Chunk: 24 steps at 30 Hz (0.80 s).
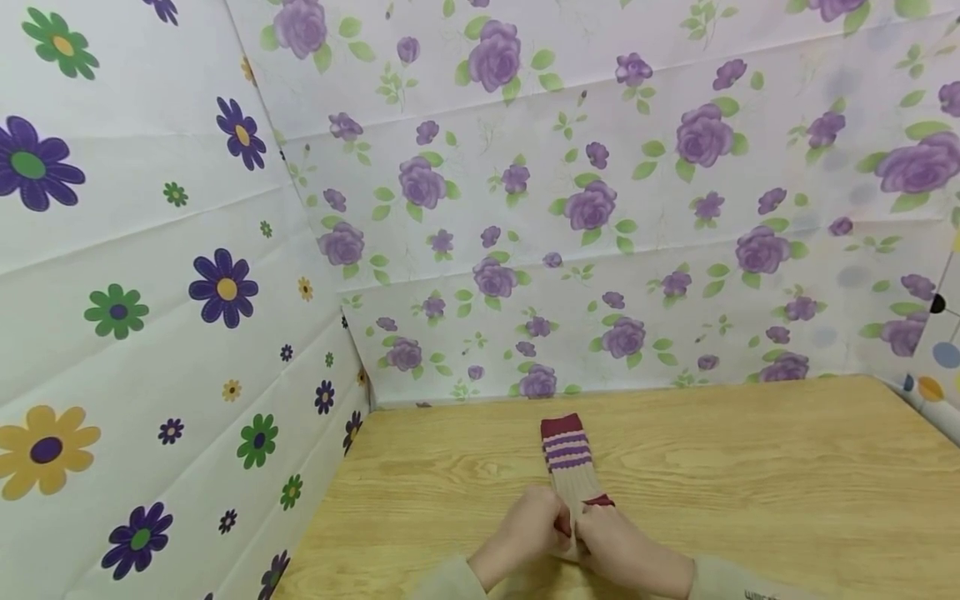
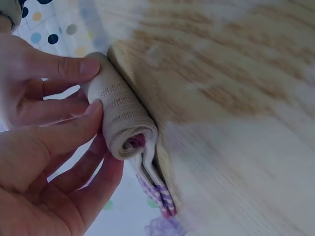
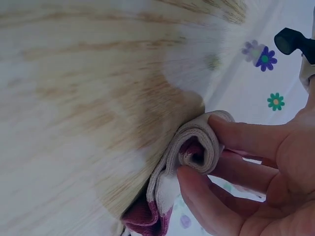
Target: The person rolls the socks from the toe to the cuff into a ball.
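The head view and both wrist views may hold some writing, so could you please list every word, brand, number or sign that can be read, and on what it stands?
Right sleeve: dark lettering, cut off by the head view's lower edge and too small and blurred to read.
Sock roll, wood-grain table, patterned wall coverings: no text to be seen.

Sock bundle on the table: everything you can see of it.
The sock bundle looks like beige ribbed knit, with a dark red cuff, purple stripes next to it and a dark red patch midway. Layers show at the cuff end; whether it's one sock or two, I can't tell. The near end is rolled into a coil, dark red inside; the rest extends along the wood-grained table, cuff away from the person. The left hand and right hand both grip the coil.
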### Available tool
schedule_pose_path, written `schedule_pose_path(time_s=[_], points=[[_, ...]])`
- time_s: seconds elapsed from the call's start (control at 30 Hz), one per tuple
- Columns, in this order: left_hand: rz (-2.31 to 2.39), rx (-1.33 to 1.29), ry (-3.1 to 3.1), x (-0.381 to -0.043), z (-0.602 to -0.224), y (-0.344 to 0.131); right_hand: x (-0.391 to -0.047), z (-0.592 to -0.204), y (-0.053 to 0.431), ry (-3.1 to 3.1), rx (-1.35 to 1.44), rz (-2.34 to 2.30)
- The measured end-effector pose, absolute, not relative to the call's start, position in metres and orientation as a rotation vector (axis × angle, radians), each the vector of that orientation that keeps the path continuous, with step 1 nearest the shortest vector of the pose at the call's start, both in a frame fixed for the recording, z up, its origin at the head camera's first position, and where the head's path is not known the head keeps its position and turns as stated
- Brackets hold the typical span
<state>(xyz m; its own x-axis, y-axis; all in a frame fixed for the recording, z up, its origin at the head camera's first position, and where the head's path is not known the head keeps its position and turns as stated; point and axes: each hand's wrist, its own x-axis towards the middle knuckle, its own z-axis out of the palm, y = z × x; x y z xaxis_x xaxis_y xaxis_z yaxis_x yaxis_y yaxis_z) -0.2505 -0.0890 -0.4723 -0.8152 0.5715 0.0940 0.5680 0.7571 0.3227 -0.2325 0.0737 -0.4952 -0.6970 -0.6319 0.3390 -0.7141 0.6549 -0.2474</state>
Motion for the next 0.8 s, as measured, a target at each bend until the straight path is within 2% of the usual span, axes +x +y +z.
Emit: schedule_pose_path(time_s=[0.33, 0.8], points=[[0.278, 1.132, 2.976, -0.244, -0.467, -0.086, -0.236, -0.5, 0.074, -2.642, 1.09, 0.566], [0.318, 1.13, 2.832, -0.247, -0.465, -0.089, -0.242, -0.488, 0.077, -2.583, 1.138, 0.862]])
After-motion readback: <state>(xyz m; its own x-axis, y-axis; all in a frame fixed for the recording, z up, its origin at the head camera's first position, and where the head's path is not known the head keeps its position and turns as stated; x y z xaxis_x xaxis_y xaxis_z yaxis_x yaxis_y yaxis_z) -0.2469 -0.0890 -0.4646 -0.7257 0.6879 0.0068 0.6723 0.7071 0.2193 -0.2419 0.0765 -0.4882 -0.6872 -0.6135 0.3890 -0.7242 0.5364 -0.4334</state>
